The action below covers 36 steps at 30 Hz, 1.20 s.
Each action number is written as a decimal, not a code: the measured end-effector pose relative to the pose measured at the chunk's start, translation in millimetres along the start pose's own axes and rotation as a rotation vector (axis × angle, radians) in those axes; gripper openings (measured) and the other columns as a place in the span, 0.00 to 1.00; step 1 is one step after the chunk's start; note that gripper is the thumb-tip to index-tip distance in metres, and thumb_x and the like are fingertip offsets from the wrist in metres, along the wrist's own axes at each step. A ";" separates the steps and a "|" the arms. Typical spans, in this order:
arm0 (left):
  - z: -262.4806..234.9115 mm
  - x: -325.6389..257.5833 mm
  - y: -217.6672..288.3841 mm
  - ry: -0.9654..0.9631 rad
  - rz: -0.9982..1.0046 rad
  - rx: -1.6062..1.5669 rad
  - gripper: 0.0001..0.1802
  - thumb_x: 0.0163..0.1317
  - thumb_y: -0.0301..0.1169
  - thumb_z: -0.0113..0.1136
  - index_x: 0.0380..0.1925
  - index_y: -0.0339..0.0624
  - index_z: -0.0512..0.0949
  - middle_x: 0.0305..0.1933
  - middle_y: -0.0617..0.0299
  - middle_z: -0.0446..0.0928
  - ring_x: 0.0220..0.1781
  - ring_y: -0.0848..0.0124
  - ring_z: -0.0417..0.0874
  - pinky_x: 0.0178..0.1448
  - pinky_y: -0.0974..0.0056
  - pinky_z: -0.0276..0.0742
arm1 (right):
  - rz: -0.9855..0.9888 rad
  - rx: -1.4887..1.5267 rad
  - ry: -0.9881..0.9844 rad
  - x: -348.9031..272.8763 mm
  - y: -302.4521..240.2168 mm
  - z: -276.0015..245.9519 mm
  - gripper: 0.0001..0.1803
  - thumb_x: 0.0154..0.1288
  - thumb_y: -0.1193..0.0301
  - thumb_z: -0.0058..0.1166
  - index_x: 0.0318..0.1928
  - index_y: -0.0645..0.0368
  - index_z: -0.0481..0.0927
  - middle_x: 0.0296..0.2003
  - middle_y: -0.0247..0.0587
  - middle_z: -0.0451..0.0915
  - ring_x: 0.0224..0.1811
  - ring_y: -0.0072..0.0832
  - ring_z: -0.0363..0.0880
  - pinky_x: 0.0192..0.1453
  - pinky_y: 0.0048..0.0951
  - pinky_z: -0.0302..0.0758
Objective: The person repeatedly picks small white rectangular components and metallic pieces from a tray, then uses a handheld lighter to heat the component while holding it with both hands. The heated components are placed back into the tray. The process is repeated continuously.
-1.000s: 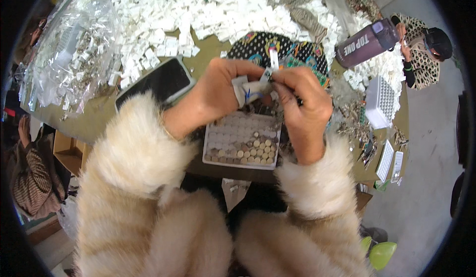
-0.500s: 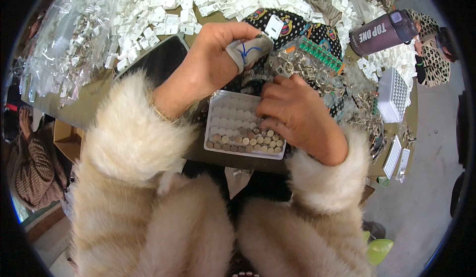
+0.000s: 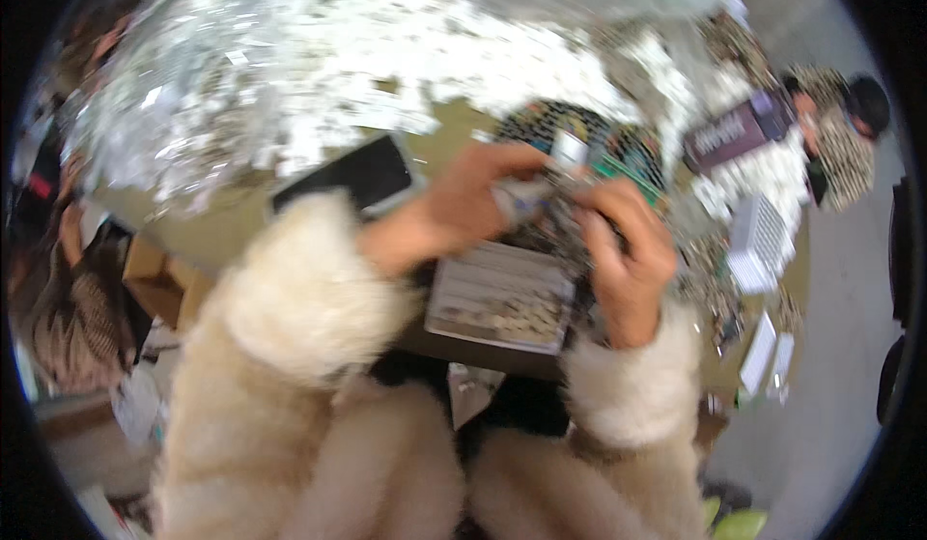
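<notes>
Above the tray, my left hand (image 3: 468, 197) is closed on a small white plastic piece (image 3: 570, 149), which sticks up past the fingertips. A grey cloth finger cover (image 3: 521, 200) wraps one of its digits. My right hand (image 3: 630, 255) meets it from the right, fingers curled and pinched at the piece's near side. Blur hides what those fingers hold. Below both hands lies a shallow white tray (image 3: 468, 279) with round pockets. Several small round metal discs (image 3: 526, 316) sit toward its near right part.
A heap of white plastic pieces (image 3: 386, 52) covers the far table, beside clear plastic bags (image 3: 174, 96). A dark phone (image 3: 352, 173) lies left of my hands. At right are a purple bottle (image 3: 739, 132), stacked white trays (image 3: 758, 241) and metal parts. Other people (image 3: 72, 327) are at both sides.
My right hand has risen from the tray to the piece in my left hand. My left hand has moved right and nearer to me. The whole view has shifted and blurred.
</notes>
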<state>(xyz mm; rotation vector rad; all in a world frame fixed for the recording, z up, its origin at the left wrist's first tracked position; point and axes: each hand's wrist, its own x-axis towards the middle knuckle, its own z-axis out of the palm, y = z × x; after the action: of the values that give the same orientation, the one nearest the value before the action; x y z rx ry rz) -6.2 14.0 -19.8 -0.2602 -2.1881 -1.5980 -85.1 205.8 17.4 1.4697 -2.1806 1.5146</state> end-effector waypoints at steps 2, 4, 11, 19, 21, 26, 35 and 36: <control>2.5 -1.1 -4.4 -0.024 -0.003 -0.074 0.15 0.62 0.28 0.68 0.48 0.35 0.81 0.36 0.59 0.84 0.39 0.69 0.83 0.45 0.61 0.80 | 0.097 0.074 -0.008 -3.0 -5.7 2.1 0.13 0.58 0.86 0.59 0.44 0.67 0.84 0.38 0.47 0.82 0.39 0.37 0.82 0.46 0.32 0.79; 2.3 1.1 -7.0 0.006 0.027 -0.057 0.14 0.61 0.31 0.67 0.42 0.33 0.81 0.35 0.52 0.83 0.40 0.67 0.84 0.46 0.61 0.79 | 0.048 -0.017 -0.011 -3.8 -8.6 3.7 0.13 0.57 0.87 0.57 0.44 0.69 0.84 0.39 0.49 0.81 0.36 0.37 0.80 0.42 0.32 0.78; 9.9 1.1 -5.6 0.074 -0.068 -0.212 0.09 0.63 0.28 0.65 0.34 0.30 0.81 0.26 0.52 0.80 0.30 0.77 0.75 0.35 0.63 0.72 | 0.016 -0.033 0.054 -7.5 11.6 1.9 0.07 0.61 0.86 0.56 0.40 0.70 0.80 0.40 0.50 0.78 0.41 0.39 0.76 0.47 0.33 0.74; 26.1 -5.4 0.5 0.089 -0.061 -0.408 0.07 0.50 0.20 0.61 0.30 0.27 0.80 0.24 0.42 0.78 0.26 0.67 0.78 0.32 0.58 0.71 | 0.176 0.051 0.077 2.1 3.5 10.3 0.04 0.67 0.84 0.55 0.40 0.65 0.75 0.42 0.39 0.72 0.43 0.28 0.69 0.53 0.26 0.68; 22.7 -4.2 -0.7 0.165 -0.089 -0.277 0.08 0.55 0.22 0.62 0.33 0.28 0.80 0.26 0.45 0.79 0.28 0.71 0.77 0.35 0.59 0.73 | 0.157 0.035 0.089 11.4 -9.7 10.5 0.04 0.65 0.83 0.56 0.39 0.67 0.75 0.41 0.42 0.73 0.43 0.31 0.71 0.50 0.30 0.69; 12.8 2.5 -2.2 0.017 -0.292 -0.626 0.09 0.62 0.18 0.56 0.41 0.30 0.81 0.29 0.60 0.82 0.32 0.77 0.77 0.36 0.66 0.74 | 0.070 -0.123 -0.020 33.0 -31.5 17.8 0.05 0.61 0.88 0.54 0.36 0.67 0.75 0.34 0.41 0.72 0.36 0.28 0.70 0.40 0.26 0.68; -2.8 3.1 -2.1 0.004 -0.457 -0.747 0.09 0.69 0.24 0.55 0.45 0.38 0.82 0.27 0.64 0.80 0.18 0.82 0.68 0.20 0.74 0.59 | -0.169 -0.141 0.079 43.6 -13.7 34.6 0.07 0.58 0.87 0.58 0.37 0.69 0.78 0.33 0.50 0.76 0.33 0.40 0.76 0.38 0.34 0.73; -2.6 2.9 -2.7 0.014 -0.480 -0.721 0.09 0.69 0.25 0.55 0.45 0.38 0.82 0.27 0.64 0.80 0.18 0.82 0.68 0.20 0.74 0.60 | -0.125 -0.141 0.062 42.6 -10.1 33.2 0.07 0.58 0.87 0.58 0.37 0.69 0.78 0.33 0.50 0.76 0.33 0.40 0.76 0.39 0.34 0.73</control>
<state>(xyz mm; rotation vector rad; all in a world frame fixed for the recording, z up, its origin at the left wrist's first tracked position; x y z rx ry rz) -9.2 10.4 -20.2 0.0903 -1.6459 -2.6077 -86.5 152.8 31.3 1.4632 -2.0716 1.3202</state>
